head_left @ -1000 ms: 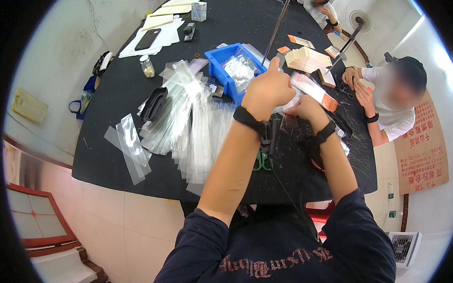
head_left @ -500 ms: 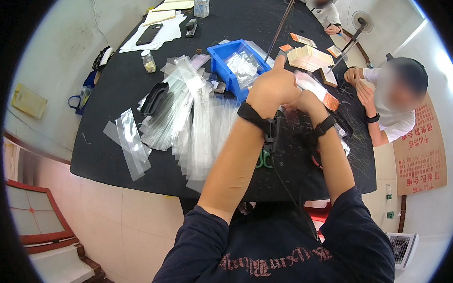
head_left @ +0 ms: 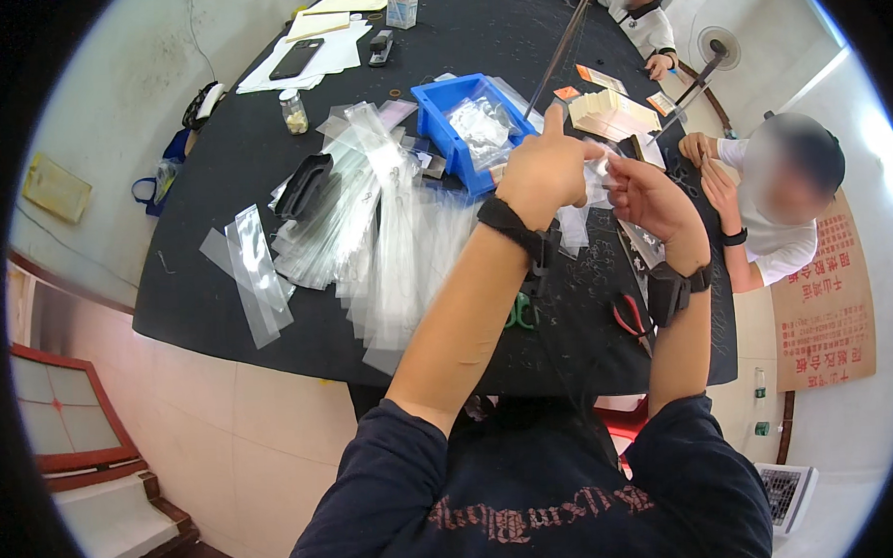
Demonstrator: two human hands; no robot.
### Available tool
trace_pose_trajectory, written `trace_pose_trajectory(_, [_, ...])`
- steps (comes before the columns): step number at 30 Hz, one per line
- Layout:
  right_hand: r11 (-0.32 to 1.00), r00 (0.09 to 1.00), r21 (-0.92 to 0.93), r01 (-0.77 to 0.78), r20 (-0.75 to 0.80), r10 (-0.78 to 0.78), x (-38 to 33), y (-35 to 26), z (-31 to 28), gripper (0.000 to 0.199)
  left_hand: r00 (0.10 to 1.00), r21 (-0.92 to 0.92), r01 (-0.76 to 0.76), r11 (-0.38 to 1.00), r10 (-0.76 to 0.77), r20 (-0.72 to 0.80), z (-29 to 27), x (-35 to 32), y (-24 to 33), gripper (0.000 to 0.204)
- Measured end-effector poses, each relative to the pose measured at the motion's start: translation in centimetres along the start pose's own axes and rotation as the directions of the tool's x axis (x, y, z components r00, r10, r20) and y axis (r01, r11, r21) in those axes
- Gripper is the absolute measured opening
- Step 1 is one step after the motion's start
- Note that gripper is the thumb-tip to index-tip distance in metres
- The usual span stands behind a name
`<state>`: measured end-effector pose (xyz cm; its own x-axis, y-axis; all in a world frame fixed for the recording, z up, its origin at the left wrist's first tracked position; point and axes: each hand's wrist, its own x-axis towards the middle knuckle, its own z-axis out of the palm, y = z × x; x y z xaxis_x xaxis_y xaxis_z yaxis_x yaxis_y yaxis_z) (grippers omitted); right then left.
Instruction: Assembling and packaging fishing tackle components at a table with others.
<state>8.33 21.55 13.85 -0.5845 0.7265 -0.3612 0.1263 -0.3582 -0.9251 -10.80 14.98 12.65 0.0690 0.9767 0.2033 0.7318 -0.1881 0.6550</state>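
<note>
Over the right part of the table, a small clear plastic bag (head_left: 597, 187) is held between my two hands. My left hand (head_left: 546, 175) closes on its left side, index finger stretched up and away, other fingers curled under and partly hidden. At the right side, my right hand (head_left: 658, 201) pinches the bag with thumb and fingertips. Another piece of clear film (head_left: 574, 231) shows below my left hand. A blue bin (head_left: 449, 146) with clear packets stands just past my left hand. Left of my left forearm lies a wide fan of long clear plastic sleeves (head_left: 391, 244).
Red-handled pliers (head_left: 629, 316) and green-handled scissors (head_left: 519, 312) lie near the front edge. A stack of cream cards (head_left: 610, 114), a jar (head_left: 294, 113), a black case (head_left: 304, 186), a stapler (head_left: 380, 49) and a phone (head_left: 297, 59) are farther off. Two co-workers sit along the right side.
My right hand has swung right and turned, its fingers now in view at the bag, which has come into sight. My left hand shifted only slightly, index finger still extended.
</note>
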Motion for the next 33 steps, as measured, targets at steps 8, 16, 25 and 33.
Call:
trace_pose_trajectory(8, [0.96,0.959,0.04,0.277,0.046,-0.279,-1.0,0.4,-0.8,0.034,0.997,-0.01,-0.078,0.997,0.078,-0.005,0.7,1.2,-0.5,0.022])
trace_pose_trajectory(16, [0.88,0.971,-0.441,0.176,0.226,-0.081,-2.7,3.1,1.4,0.028,0.997,-0.08,-0.077,0.994,0.077,-0.005,0.4,1.1,-1.1,0.023])
trace_pose_trajectory(25, [0.937,0.987,-0.326,0.126,-0.049,-0.15,-3.4,-0.7,-2.1,0.019,1.0,-0.016,-0.016,1.0,0.016,0.006,-1.2,0.3,-0.1,0.05])
trace_pose_trajectory(33, [0.844,0.818,-0.084,0.529,-0.215,-0.534,3.0,-8.7,-1.7,0.024,1.0,0.033,0.001,0.999,-0.001,0.002,-0.5,-0.2,0.6,0.057])
